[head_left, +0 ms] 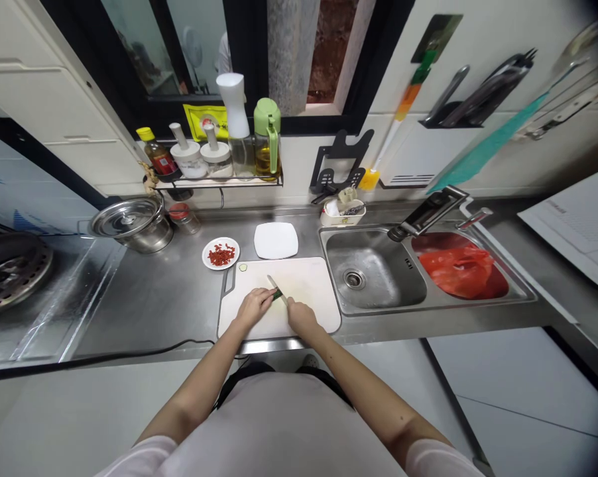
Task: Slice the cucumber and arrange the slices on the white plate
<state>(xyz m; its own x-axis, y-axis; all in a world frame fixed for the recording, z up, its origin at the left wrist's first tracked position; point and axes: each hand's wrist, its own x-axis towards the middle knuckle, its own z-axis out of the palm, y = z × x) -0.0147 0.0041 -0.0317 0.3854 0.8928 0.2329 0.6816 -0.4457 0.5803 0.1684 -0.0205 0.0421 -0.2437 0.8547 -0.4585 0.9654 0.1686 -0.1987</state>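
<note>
i'm seeing a steel counter (pixel 150 291) stretching beneath everything, with the sink (pixel 378 278) sitting at about 3 o'clock of the white cutting board (pixel 311 281). the board is lying close to the counter's front edge, probably for a comfortable reach. at 12 o'clock, just beyond it, a square white plate (pixel 276 240) is resting, seemingly placed to be handy; at 10 o'clock a round plate (pixel 205 254) is holding small red pieces (pixel 221 255), likely keeping them off the board. the right hand (pixel 301 318), at about 4 o'clock of the board's middle, is wrapping its fingers around the handle of a knife (pixel 272 282), whose blade is pointing toward 11 o'clock. the left hand (pixel 256 306), at 8 o'clock, is holding its fingers bunched close together and pressing on a green piece (pixel 277 294), presumably to stop it slipping. that piece is lying at mid-board, right by the blade; i cannot tell whether the edge is biting into it. a pale round slice (pixel 242 267) is lying apart, at the board's 10 o'clock corner.
</note>
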